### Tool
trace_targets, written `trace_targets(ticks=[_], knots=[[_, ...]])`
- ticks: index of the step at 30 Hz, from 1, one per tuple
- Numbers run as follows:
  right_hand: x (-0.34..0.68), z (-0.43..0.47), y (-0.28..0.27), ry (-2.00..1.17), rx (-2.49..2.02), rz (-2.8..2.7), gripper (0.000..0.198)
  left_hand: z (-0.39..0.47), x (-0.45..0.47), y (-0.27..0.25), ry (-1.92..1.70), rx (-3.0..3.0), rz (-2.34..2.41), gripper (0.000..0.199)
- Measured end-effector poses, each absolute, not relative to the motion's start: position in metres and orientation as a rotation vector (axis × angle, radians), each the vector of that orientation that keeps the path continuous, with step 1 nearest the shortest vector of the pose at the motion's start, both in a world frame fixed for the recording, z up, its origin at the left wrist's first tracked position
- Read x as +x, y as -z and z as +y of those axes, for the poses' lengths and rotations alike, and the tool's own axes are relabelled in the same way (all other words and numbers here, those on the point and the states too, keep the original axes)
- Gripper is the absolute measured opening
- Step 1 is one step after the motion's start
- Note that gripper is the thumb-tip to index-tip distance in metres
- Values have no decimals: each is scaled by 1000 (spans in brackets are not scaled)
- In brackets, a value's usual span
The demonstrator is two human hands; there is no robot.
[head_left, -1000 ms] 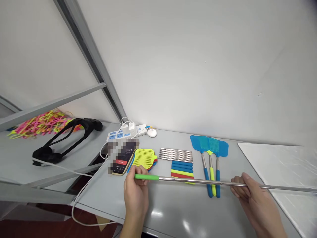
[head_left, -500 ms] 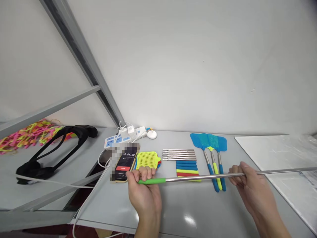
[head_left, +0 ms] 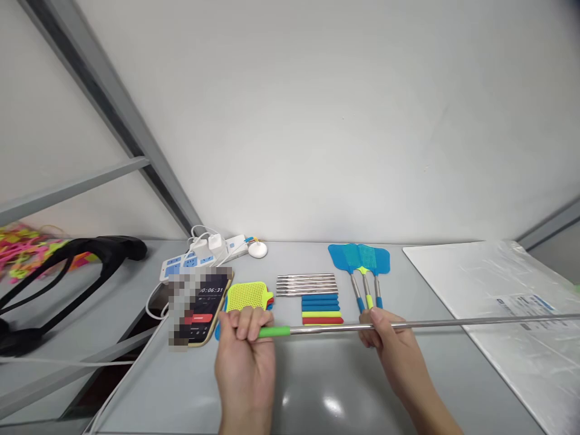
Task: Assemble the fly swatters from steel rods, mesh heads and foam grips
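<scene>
My left hand [head_left: 247, 350] is closed around the green grip of a long metal telescopic rod [head_left: 426, 324]. Farther along, my right hand [head_left: 389, 341] pinches the bare metal shaft. The rod lies nearly level across the view and runs out past the right edge. Behind my right hand are three assembled fly swatters [head_left: 360, 260] with blue heads, their grips partly hidden. Short metal rods [head_left: 307, 284] rest in a row, with blue, yellow and red grips [head_left: 321, 305] in front of them. A stack of swatter heads [head_left: 247, 296], yellow on top, sits just beyond my left hand.
Left of the heads lies a phone [head_left: 203, 308] showing a timer. Behind it are a power strip [head_left: 185, 266] with cables and a white round object [head_left: 258, 249]. A white plastic-wrapped sheet [head_left: 507, 302] covers the right. A black strap-like frame [head_left: 90, 266] and metal shelf bars stand left.
My right hand has slid left along the rod, closer to my left hand, which keeps its hold on the green grip. The view has shifted a little to the right.
</scene>
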State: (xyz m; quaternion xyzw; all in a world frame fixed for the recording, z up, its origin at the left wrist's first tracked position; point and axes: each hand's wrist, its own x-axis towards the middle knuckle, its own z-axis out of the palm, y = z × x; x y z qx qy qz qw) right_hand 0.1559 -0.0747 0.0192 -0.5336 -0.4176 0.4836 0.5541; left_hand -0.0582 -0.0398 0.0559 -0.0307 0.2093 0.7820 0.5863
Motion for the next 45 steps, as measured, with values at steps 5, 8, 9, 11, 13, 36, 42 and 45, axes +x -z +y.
trace_targets(ticks=[5, 8, 9, 11, 13, 36, 42, 45], knots=[[177, -74, -20, -1162, -1186, -873, 50, -34, -78, -57, -1878, -38, 443, 38], [188, -74, -20, -1159, -1238, -906, 50, -31, -84, -54, -1842, -47, 435, 36], [191, -73, -19, -1157, -1235, -898, 49, -30, -85, -53, -1836, -55, 437, 36], [196, -71, -18, -1139, -1193, -853, 49, -28, -88, -51, -1834, -73, 438, 35], [202, -66, -20, -1083, -1121, -775, 47, -27, -91, -50, -1843, -87, 447, 34], [164, -42, -47, -1039, -672, -260, 28, -29, -13, -42, -1755, -182, 579, 36], [160, -50, -37, -1262, -734, -372, 26, -26, -32, -51, -1728, -150, 509, 33], [176, -52, -37, -1339, -751, -344, 40, -23, -51, -54, -1717, -185, 501, 33]])
